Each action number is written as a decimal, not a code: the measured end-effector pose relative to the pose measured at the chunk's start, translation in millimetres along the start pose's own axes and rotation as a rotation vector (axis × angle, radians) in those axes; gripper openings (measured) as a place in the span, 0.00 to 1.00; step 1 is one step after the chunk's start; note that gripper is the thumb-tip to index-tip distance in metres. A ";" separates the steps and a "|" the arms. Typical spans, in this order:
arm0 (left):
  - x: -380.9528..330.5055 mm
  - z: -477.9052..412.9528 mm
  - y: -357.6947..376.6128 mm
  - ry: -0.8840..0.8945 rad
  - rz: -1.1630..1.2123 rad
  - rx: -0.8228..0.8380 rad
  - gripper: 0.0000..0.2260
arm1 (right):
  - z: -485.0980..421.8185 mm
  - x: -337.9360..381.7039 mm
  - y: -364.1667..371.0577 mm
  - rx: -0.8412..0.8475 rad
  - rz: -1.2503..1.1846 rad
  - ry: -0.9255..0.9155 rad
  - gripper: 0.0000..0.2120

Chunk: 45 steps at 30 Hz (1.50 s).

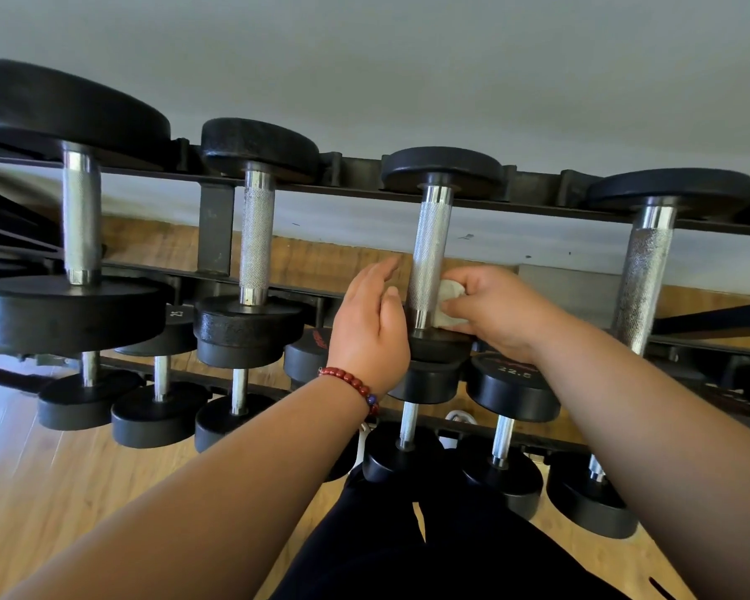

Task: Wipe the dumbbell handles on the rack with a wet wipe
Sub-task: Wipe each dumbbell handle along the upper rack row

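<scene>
Right hand (490, 311) pinched wet wipe (447, 301) at 3 o'clock of handle (427, 253), left hand (366, 329) relaxed, empty at 9; fuller wrap seemed advisable.

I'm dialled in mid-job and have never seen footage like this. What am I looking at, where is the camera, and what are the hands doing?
There is no machine here. A person is working with bare hands, and the single picture comes from a camera worn on their head, looking forward and down. In front of them is a black dumbbell rack with four large dumbbells on its top tier and smaller dumbbells on the tiers below, all over a wooden floor. The right hand pinches a crumpled wet wipe against the near end of the third dumbbell's knurled steel handle. The left hand, with a red bead bracelet at the wrist, is open just left of that handle. Whether it touches the handle is unclear.
</scene>
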<state>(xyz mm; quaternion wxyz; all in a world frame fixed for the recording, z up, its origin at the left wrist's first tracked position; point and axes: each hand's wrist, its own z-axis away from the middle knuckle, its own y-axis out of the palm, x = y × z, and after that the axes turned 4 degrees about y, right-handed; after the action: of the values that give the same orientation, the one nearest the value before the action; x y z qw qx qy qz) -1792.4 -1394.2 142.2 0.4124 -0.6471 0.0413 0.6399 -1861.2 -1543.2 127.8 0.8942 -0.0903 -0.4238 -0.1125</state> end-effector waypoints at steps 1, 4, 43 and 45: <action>-0.4 -0.1 -0.5 -0.006 -0.001 0.004 0.24 | 0.7 -0.8 2.4 -0.016 0.007 -0.011 0.16; -0.7 -0.4 -2.1 -0.010 -0.012 0.020 0.20 | 12.8 -4.5 -1.4 -0.028 -0.051 -0.024 0.19; -18.9 -107.3 -26.2 -0.385 0.765 0.462 0.10 | 22.7 14.2 75.8 -0.779 0.166 -0.216 0.22; -18.8 -105.8 -26.0 -0.368 0.754 0.498 0.10 | 22.9 10.4 73.2 -0.792 0.145 -0.193 0.22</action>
<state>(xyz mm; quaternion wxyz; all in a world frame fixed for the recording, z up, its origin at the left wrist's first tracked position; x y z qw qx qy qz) -1696.6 -1448.1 154.1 0.2946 -0.3447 0.3510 0.8193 -1851.4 -1468.4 145.4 0.7521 -0.4669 -0.4224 -0.1946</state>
